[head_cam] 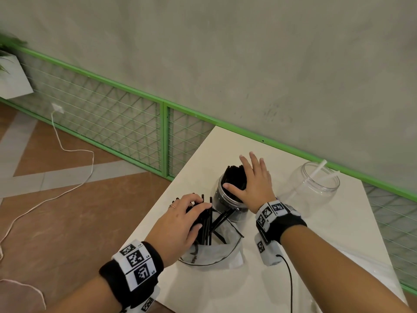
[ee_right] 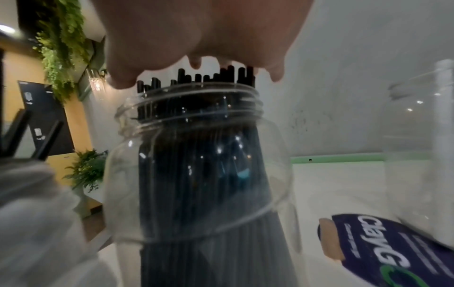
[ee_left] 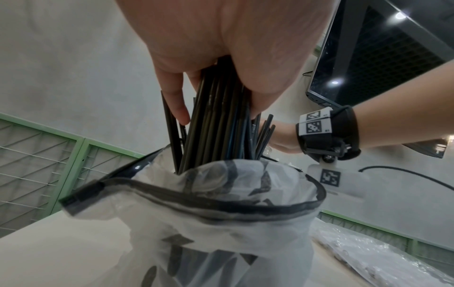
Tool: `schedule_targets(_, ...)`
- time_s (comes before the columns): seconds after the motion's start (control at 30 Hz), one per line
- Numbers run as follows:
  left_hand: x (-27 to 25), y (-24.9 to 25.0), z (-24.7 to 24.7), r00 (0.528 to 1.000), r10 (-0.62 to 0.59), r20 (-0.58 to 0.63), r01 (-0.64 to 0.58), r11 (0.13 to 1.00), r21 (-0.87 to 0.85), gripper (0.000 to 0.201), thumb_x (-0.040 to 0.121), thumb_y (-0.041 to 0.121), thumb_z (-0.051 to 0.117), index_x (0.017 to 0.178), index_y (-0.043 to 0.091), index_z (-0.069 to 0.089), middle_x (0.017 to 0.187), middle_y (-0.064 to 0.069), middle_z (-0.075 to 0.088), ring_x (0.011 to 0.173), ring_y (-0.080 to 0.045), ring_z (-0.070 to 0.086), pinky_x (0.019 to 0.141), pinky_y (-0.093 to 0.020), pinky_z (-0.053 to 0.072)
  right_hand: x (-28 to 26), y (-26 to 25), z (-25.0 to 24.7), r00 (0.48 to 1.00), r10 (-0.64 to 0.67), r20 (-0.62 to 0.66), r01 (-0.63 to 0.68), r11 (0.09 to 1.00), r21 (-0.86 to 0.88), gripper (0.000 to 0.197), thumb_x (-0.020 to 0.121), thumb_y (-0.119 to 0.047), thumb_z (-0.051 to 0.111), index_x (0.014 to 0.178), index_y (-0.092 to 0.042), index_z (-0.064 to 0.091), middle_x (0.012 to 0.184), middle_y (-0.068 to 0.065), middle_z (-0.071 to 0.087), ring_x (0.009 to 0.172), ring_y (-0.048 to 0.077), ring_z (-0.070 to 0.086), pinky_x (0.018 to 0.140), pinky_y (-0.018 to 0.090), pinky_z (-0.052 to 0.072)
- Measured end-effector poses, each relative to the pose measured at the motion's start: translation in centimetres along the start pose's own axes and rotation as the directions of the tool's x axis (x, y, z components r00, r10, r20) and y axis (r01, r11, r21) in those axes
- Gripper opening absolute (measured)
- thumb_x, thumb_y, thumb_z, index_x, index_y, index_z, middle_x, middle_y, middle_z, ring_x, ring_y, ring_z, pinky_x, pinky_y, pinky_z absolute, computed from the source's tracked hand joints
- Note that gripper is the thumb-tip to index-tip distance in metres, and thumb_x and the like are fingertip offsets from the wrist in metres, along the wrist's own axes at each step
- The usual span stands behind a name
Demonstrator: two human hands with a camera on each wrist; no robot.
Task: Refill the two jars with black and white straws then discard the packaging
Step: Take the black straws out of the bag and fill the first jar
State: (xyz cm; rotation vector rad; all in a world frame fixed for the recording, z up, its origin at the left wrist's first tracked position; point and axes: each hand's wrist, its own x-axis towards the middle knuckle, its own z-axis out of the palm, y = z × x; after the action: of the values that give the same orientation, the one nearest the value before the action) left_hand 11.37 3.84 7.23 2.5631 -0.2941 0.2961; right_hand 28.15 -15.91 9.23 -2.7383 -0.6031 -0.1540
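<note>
A clear jar [head_cam: 222, 203] [ee_right: 196, 174] packed with black straws [head_cam: 234, 177] stands mid-table. My right hand [head_cam: 255, 180] [ee_right: 196, 38] lies flat on the straw tips, fingers straight and spread. In front of the jar lies a translucent zip bag [head_cam: 216, 251] [ee_left: 221, 223] with more black straws [ee_left: 216, 120] sticking out of its mouth. My left hand [head_cam: 182, 220] [ee_left: 221, 48] grips a bunch of these, fingers curled round them. A second clear jar [head_cam: 316, 186] [ee_right: 417, 136] to the right holds two white straws [head_cam: 319, 169].
The white table [head_cam: 304, 233] ends close on the left, above brown floor with a white cable [head_cam: 67, 150]. A green-framed wire fence [head_cam: 135, 123] runs along the wall. A blue-labelled pack [ee_right: 393, 250] and clear plastic wrap [ee_left: 368, 252] lie on the table to the right.
</note>
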Motion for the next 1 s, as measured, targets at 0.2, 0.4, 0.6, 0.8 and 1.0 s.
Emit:
schedule_targets(0.2, 0.2, -0.2, 0.1, 1.0, 0.003, -0.009, -0.003, 1.0, 0.0, 0.049, 0.09, 0.023, 0.055, 0.134, 0.034, 0.04, 0.133, 0.013, 0.031, 0.112, -0.013, 0.045, 0.092, -0.022, 0.041, 1.8, -0.5, 1.0, 0.998, -0.056, 0.028, 0.056, 0.998, -0.004, 0.056, 0.086, -0.055, 0.056, 0.133, -0.027, 0.048, 0.131, 0.0, 0.049, 0.121, 0.026, 0.038, 0.1, 0.043, 0.041)
schedule_targets(0.4, 0.3, -0.4, 0.2, 1.0, 0.009, -0.013, -0.009, 1.0, -0.004, 0.049, 0.09, 0.023, 0.055, 0.135, 0.035, 0.04, 0.133, 0.012, 0.032, 0.111, -0.013, 0.045, 0.092, -0.025, 0.044, 1.7, 0.6, 1.1, 0.99, -0.115, -0.079, 0.122, 0.989, 0.081, 0.045, 0.089, -0.045, 0.058, 0.128, -0.022, 0.055, 0.13, 0.002, 0.051, 0.122, 0.027, 0.037, 0.103, 0.048, 0.036)
schedule_targets(0.6, 0.5, -0.5, 0.4, 1.0, 0.01, -0.023, -0.01, 1.0, -0.013, 0.049, 0.089, 0.023, 0.055, 0.135, 0.034, 0.041, 0.132, 0.012, 0.034, 0.111, -0.013, 0.046, 0.091, -0.03, 0.047, -1.4, -0.3, -2.5, 0.975, -0.045, -0.219, 0.114, 0.943, 0.314, 0.05, 0.09, -0.053, 0.042, 0.129, -0.025, 0.054, 0.129, -0.003, 0.053, 0.117, 0.01, 0.041, 0.1, 0.029, 0.034)
schedule_targets(0.8, 0.3, -0.9, 0.1, 0.998, -0.001, -0.068, 0.003, 1.0, 0.027, 0.048, 0.085, 0.038, 0.042, 0.133, 0.033, 0.043, 0.13, 0.011, 0.04, 0.113, -0.015, 0.046, 0.09, -0.032, 0.045, -11.2, -2.3, -0.9, 0.989, 0.147, -0.031, -0.078, 0.678, 0.731, 0.024, 0.09, -0.004, 0.06, 0.098, -0.026, 0.062, 0.097, -0.005, 0.067, 0.087, -0.001, 0.061, 0.076, 0.01, 0.046)
schedule_targets(1.0, 0.0, -1.1, -0.5, 0.995, 0.006, -0.099, -0.001, 0.999, 0.053, 0.047, 0.085, 0.044, 0.045, 0.131, 0.035, 0.046, 0.128, 0.013, 0.042, 0.117, -0.014, 0.038, 0.095, -0.039, 0.038, -12.6, -4.3, 3.0, 0.967, 0.195, 0.163, -0.253, 0.69, 0.679, 0.017, 0.083, -0.015, 0.07, 0.092, -0.022, 0.058, 0.092, -0.003, 0.065, 0.081, 0.007, 0.063, 0.074, 0.019, 0.051)
